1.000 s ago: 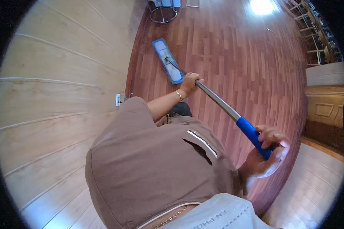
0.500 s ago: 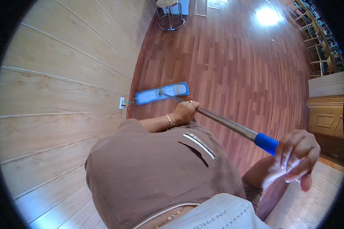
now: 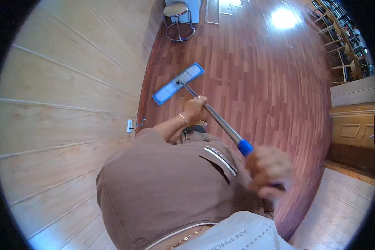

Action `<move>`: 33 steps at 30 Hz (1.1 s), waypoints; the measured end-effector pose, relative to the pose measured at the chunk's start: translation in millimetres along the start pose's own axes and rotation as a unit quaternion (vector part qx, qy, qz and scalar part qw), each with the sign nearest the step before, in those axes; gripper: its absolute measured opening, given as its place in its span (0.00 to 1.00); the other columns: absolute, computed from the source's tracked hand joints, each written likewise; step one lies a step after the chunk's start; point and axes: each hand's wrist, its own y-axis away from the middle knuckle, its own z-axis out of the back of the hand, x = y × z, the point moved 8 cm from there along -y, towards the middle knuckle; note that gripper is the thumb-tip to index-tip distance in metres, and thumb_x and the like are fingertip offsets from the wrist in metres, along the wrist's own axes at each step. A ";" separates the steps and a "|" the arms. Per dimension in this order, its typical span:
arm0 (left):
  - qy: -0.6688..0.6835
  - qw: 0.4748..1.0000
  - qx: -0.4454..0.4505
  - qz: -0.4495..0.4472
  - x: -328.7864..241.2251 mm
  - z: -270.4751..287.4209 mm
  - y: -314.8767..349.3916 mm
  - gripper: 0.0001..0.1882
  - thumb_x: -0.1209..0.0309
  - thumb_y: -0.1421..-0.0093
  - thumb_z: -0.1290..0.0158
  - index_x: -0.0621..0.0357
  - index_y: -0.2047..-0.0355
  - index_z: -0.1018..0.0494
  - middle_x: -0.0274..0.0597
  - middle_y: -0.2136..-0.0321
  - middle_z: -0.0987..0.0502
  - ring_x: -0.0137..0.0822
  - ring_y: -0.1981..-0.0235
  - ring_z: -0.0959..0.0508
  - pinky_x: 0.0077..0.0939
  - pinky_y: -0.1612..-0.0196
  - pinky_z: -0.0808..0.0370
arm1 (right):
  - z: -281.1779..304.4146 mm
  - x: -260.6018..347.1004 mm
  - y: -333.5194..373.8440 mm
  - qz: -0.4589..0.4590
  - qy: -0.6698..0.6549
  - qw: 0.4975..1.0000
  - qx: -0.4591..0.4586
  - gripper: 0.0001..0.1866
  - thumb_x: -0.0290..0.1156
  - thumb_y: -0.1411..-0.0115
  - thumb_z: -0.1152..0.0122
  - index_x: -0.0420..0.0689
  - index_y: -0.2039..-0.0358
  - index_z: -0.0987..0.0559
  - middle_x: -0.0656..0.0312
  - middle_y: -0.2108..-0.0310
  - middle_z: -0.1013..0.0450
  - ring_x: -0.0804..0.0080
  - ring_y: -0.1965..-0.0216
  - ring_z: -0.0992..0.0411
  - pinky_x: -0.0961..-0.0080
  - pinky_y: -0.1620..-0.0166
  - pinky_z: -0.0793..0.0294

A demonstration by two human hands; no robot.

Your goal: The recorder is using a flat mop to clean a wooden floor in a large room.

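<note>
A flat mop runs diagonally across the view, its metal pole ending in a blue grip. My left hand, with a gold bracelet at the wrist, is closed round the pole's lower part. At the upper end my right hand, smeared by motion, is wrapped round the blue grip. The mop head, a long pad with a blue border and pale top, lies tilted on the reddish wood floor, ahead of my left hand and apart from the wall.
On the left stands a pale panelled wall with a white socket and thin wires. A round stool is ahead beside it. Chairs and a cluttered long table line the far right, with a wooden cabinet nearer.
The mop head has moved forward and turned, its right end swinging away from me. My left hand has gone slightly forward; my right hand has come left and in toward my body.
</note>
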 end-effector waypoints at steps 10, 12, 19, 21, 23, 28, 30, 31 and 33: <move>-0.183 0.961 0.160 0.133 123.1 -45.4 -76.5 0.08 0.65 0.41 0.55 0.48 0.64 0.27 0.42 0.62 0.24 0.49 0.58 0.22 0.45 0.58 0.24 | 6.7 -120.2 44.6 -0.190 0.094 0.958 -0.194 0.13 0.35 0.45 0.45 0.39 0.80 0.23 0.59 0.82 0.29 0.65 0.77 0.31 0.64 0.53 0.35; -0.223 0.946 0.197 0.132 123.4 -52.8 -86.8 0.08 0.66 0.42 0.53 0.48 0.64 0.26 0.44 0.62 0.24 0.49 0.58 0.22 0.44 0.59 0.24 | 6.9 -122.6 51.6 -0.223 0.079 0.950 -0.204 0.09 0.30 0.46 0.41 0.38 0.78 0.23 0.57 0.79 0.26 0.59 0.71 0.29 0.63 0.54 0.33; -0.183 0.962 0.201 0.002 63.4 -80.2 -108.2 0.07 0.66 0.48 0.46 0.51 0.68 0.26 0.46 0.64 0.24 0.49 0.59 0.22 0.45 0.64 0.23 | 3.9 -76.6 58.0 -0.189 0.134 0.940 -0.250 0.08 0.31 0.48 0.39 0.39 0.77 0.21 0.58 0.80 0.26 0.60 0.73 0.29 0.63 0.55 0.34; -0.173 0.960 0.214 -0.046 40.5 -92.1 -109.0 0.08 0.66 0.49 0.45 0.51 0.68 0.26 0.46 0.65 0.24 0.49 0.59 0.22 0.44 0.63 0.23 | -3.0 -59.5 58.9 -0.186 0.155 0.934 -0.263 0.09 0.33 0.49 0.38 0.39 0.77 0.20 0.58 0.81 0.26 0.60 0.74 0.29 0.63 0.56 0.33; -0.161 0.955 0.228 -0.097 15.9 -102.1 -105.8 0.09 0.65 0.50 0.44 0.51 0.68 0.26 0.46 0.66 0.23 0.49 0.60 0.22 0.44 0.62 0.23 | -11.6 -43.9 61.3 -0.176 0.160 0.929 -0.283 0.13 0.38 0.49 0.37 0.40 0.77 0.19 0.58 0.84 0.28 0.62 0.77 0.29 0.62 0.60 0.33; -0.050 0.892 0.354 -0.276 -81.0 -137.3 -77.4 0.09 0.64 0.55 0.41 0.53 0.75 0.25 0.45 0.68 0.22 0.48 0.61 0.22 0.41 0.60 0.25 | -52.9 5.7 70.1 -0.137 0.192 0.936 -0.261 0.21 0.48 0.47 0.38 0.39 0.77 0.19 0.61 0.87 0.31 0.63 0.82 0.31 0.64 0.68 0.32; 0.012 0.878 0.358 -0.317 -102.1 -128.4 -57.1 0.08 0.64 0.55 0.41 0.53 0.77 0.25 0.44 0.70 0.23 0.48 0.63 0.22 0.42 0.60 0.25 | -77.3 28.7 80.6 0.008 0.157 0.912 -0.379 0.29 0.57 0.48 0.36 0.38 0.78 0.20 0.58 0.84 0.27 0.67 0.83 0.29 0.70 0.76 0.28; 0.049 0.844 0.380 -0.374 -125.3 -131.6 -42.5 0.08 0.64 0.54 0.41 0.53 0.76 0.25 0.43 0.71 0.23 0.48 0.64 0.22 0.42 0.61 0.26 | -96.5 42.5 81.7 0.068 0.165 0.885 -0.429 0.29 0.57 0.48 0.36 0.39 0.80 0.21 0.56 0.83 0.26 0.67 0.81 0.27 0.70 0.73 0.25; 0.115 0.783 0.436 -0.429 -152.5 -133.0 -13.7 0.07 0.66 0.54 0.42 0.52 0.74 0.26 0.43 0.73 0.24 0.48 0.66 0.23 0.43 0.64 0.27 | -127.0 61.4 63.2 0.049 0.256 0.896 -0.359 0.26 0.54 0.42 0.42 0.41 0.79 0.24 0.57 0.82 0.26 0.66 0.78 0.27 0.68 0.72 0.25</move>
